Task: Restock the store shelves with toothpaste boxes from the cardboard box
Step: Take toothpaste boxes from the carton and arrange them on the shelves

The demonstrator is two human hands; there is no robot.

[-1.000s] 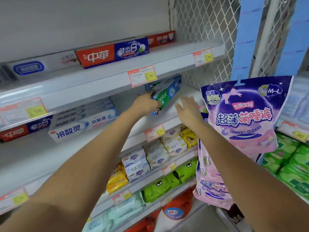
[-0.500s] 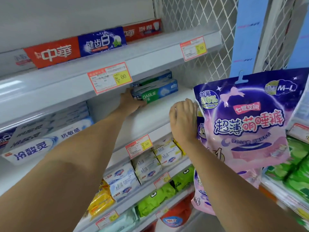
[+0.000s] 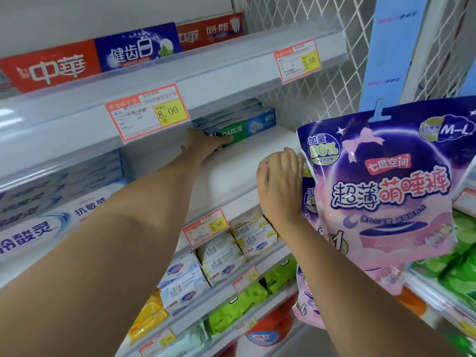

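Left hand (image 3: 203,143) reaches far in and sits on the near end of the top Darlie toothpaste box (image 3: 247,127). Its fingers are tucked against the box, so I cannot tell if they pinch it or just push it. Right hand (image 3: 280,184) lies on the front of the white shelf (image 3: 231,166) with bent, loose fingers and nothing in it. The box lies flat on that shelf, on top of more boxes like it, close to the back and partly behind the yellow price tag (image 3: 146,112). A box like this is likely light and stiff, but its thin card can dent if squeezed hard. Its shiny sides may slip on the boxes under it. The best place to hold it is across the short end or along the two long sides, with a soft grip. Just beside the right hand hangs a big purple pack (image 3: 386,191). Up above sit red and blue toothpaste boxes (image 3: 90,60), and soap packs (image 3: 221,256) fill the shelf below.
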